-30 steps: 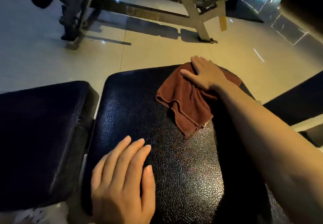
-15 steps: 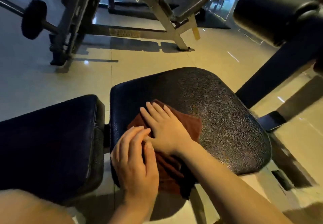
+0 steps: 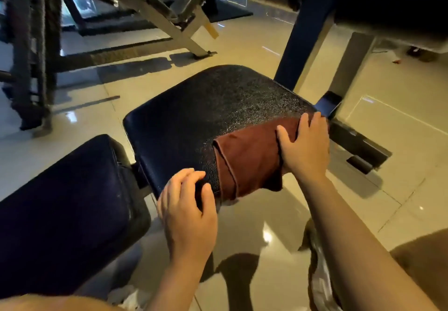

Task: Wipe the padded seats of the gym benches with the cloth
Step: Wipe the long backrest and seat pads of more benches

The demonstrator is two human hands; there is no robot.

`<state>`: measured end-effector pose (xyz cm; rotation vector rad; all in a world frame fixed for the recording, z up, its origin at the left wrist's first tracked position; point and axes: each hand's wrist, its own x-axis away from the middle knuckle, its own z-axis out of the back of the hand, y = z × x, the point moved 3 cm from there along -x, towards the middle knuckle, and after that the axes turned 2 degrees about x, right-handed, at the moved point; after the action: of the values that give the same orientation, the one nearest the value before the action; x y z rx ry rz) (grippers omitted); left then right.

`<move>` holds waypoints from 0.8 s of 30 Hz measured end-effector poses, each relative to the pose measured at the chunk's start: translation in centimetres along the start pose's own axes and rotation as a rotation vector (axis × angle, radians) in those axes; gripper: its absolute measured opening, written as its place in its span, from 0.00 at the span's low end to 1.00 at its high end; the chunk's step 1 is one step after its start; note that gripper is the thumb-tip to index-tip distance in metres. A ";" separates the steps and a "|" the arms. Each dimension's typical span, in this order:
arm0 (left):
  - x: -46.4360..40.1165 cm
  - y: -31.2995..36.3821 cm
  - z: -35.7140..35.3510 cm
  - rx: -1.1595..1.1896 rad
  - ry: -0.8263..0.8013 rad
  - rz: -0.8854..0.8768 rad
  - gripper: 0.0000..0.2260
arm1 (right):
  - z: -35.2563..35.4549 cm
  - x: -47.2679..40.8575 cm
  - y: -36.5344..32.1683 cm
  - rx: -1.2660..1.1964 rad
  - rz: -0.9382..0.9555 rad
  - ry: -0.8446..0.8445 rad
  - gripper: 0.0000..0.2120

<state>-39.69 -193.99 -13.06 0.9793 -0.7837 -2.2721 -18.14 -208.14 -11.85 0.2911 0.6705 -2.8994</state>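
The right hand (image 3: pixel 304 148) presses the cloth (image 3: pixel 247 162) flat-fingered at the seat (image 3: pixel 206 107) surface's near-right edge, the left hand (image 3: pixel 188 204) curling over the near edge, empty; mid-wipe, the far part seemingly next.

Left backrest pad (image 3: pixel 65 213) cut off at edge; cloth (image 3: pixel 249 162) partly under right hand (image 3: pixel 305 145).

Both forearms are bare to the frame's edge, with no sleeve or cuff showing. The left hand (image 3: pixel 186 211) and the right hand (image 3: pixel 304 147) are ungloved. At the bottom, blurred pale footwear (image 3: pixel 320 284) appears below the right forearm, perhaps a light sneaker.
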 end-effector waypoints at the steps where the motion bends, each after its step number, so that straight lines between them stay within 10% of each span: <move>1: 0.0 0.3 -0.3 -0.017 -0.024 -0.045 0.15 | -0.4 0.8 0.0 -0.149 -0.078 0.041 0.35; 7: -5.3 1.6 -1.3 -0.081 -0.043 -0.172 0.17 | -4.1 9.0 -4.3 -0.989 -0.277 0.305 0.37; 15: -7.5 1.4 -4.7 -0.093 -0.270 -0.116 0.13 | -4.9 7.2 -3.6 -1.143 -0.342 0.392 0.35; 24: -6.7 2.8 -6.1 -0.023 -0.323 0.038 0.13 | -1.9 -7.0 5.1 -1.209 -0.279 -0.282 0.19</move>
<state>-30.40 -193.27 -11.52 0.5871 -0.8964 -2.4322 -10.07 -211.08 -14.12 -0.3756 2.2601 -2.0927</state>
